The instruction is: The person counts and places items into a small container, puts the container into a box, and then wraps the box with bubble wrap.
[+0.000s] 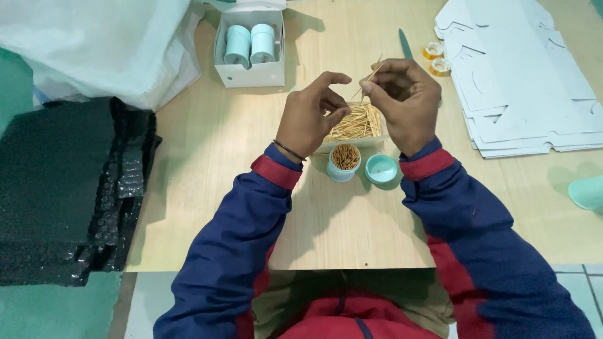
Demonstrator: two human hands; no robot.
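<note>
Your right hand (407, 100) is pinched shut on a few toothpicks (372, 74), thumb and forefinger together, sticks poking up toward the far edge of the bench (207, 182). Your left hand (309, 116) holds nothing: fingers curled but apart, thumb and forefinger open, hovering just over the clear tray (358, 125).

Progress, as a judgement: partway. The small teal tub (344, 162) near the middle of the bench looks packed almost full with toothpicks standing on end; its teal lid (381, 168) lies just beside it, on its right, open side up, not yet on. So filling looks nearly done and capping is left for this tub.

Containers:
- Clear tray, just beyond the tub, partly hidden by your hands: loose toothpicks lying flat, plenty left.
- White carton (250, 56) toward the far left edge, flap open: two capped teal tubs (250, 43) upright side by side, room left in front.
- Stack of flat white carton blanks (521, 81) at the far right corner, unfolded.
- Two tape rolls (436, 58) and a teal-handled tool (406, 44) just left of that stack.
- One more teal item (587, 191) at the right edge, cut off; cannot tell what it is.
- Black bubble wrap (63, 188) off the left edge, white bag (107, 44) behind it.
</note>
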